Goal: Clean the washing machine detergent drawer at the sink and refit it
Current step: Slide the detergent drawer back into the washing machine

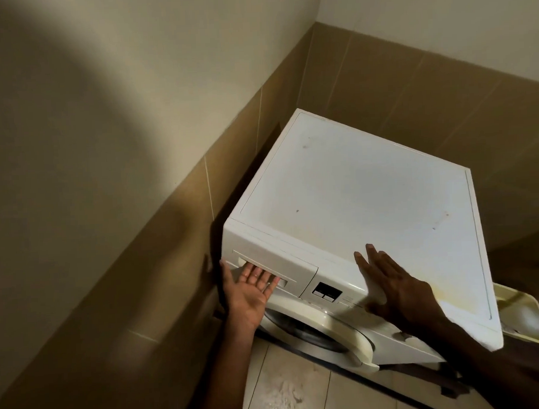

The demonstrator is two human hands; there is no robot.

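Note:
The white washing machine (369, 184) stands in a tiled corner. Its detergent drawer (291, 266) sits flush in the top left of the front panel. My left hand (250, 293) is palm up under the drawer, fingers nearly straight and spread, with the fingertips at the handle recess. My right hand (395, 291) lies flat on the front edge of the machine's top, fingers apart, holding nothing. A small dark display (327, 291) sits to the right of the drawer, and below it is the round door (329, 328).
Beige wall tiles (159, 255) close in tightly on the machine's left and behind it. A yellowed cream plastic tray (527, 332) with something white in it sits at the machine's right side. Stained floor tiles (288, 392) lie in front.

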